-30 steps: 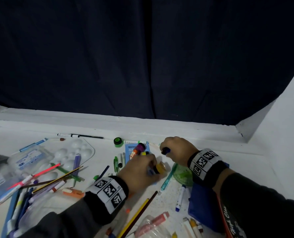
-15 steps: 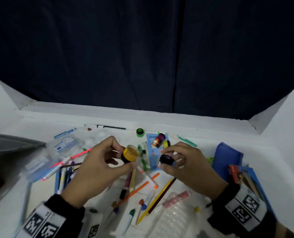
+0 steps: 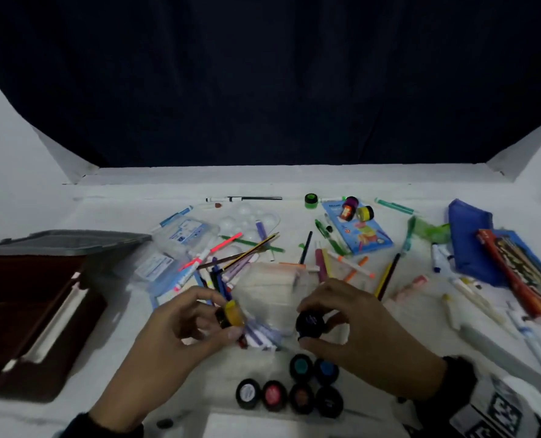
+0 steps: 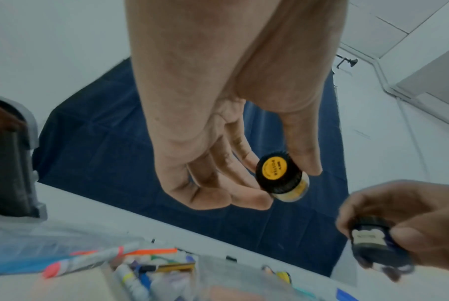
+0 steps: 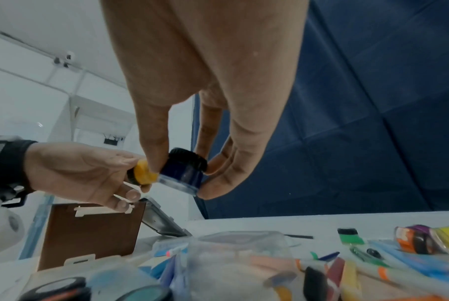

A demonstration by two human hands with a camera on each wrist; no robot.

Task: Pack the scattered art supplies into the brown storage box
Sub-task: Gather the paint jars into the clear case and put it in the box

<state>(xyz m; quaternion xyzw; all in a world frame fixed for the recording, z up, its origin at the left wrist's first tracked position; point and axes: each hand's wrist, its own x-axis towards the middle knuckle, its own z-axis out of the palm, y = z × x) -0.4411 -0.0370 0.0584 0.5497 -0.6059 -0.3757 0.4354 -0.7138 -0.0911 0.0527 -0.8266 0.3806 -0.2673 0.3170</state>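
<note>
My left hand (image 3: 199, 324) pinches a small yellow paint jar (image 3: 231, 314) with a black cap (image 4: 278, 173) above the table. My right hand (image 3: 342, 324) pinches a dark blue paint jar (image 3: 309, 324) between thumb and fingers (image 5: 182, 173). Both hands hover over a clear plastic case (image 3: 272, 286). The brown storage box (image 3: 32, 317) lies open at the left, its grey lid (image 3: 60, 241) raised behind it. Several black-capped paint jars (image 3: 297, 390) stand in a group near the front edge below my hands.
Markers and pencils (image 3: 240, 254) lie scattered across the white table (image 3: 136, 358). A blue booklet (image 3: 357, 232) with purple and yellow jars (image 3: 357, 210) lies at the back. A blue pouch (image 3: 468, 241) and a red pencil box (image 3: 522, 273) sit at the right.
Both hands have drawn back toward me from the far middle of the table, each carrying a paint jar. The view has tilted down, showing the brown box and the group of jars.
</note>
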